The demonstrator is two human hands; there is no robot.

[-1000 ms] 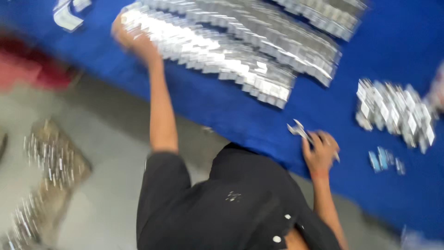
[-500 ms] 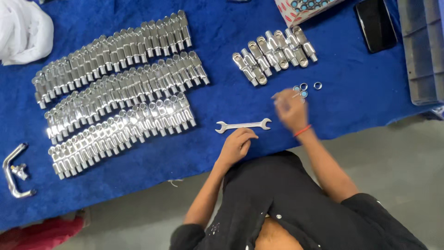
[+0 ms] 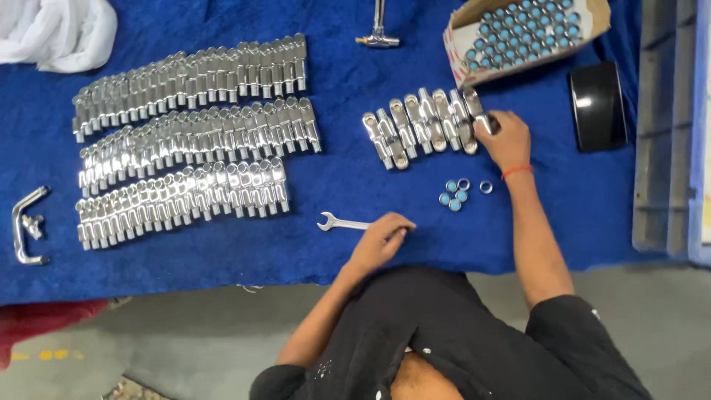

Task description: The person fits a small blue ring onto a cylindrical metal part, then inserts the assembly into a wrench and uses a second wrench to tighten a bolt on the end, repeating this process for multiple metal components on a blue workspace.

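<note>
Our left hand: fingers clamped on wrench, stiff, slick | right hand: fingers clamped on chrome fitting, heavy; we'd grip mid-body.

One package shows: an open cardboard box lying tilted at the top right of the blue cloth, brown on the outside with a white side panel, its flaps spread. It is packed with rows of small round caps, light blue with silvery rims, standing close together. Just beside it to the right sits a black round container, glossy and plain; no labels, signs or screens can be made out anywhere else in the view
</note>
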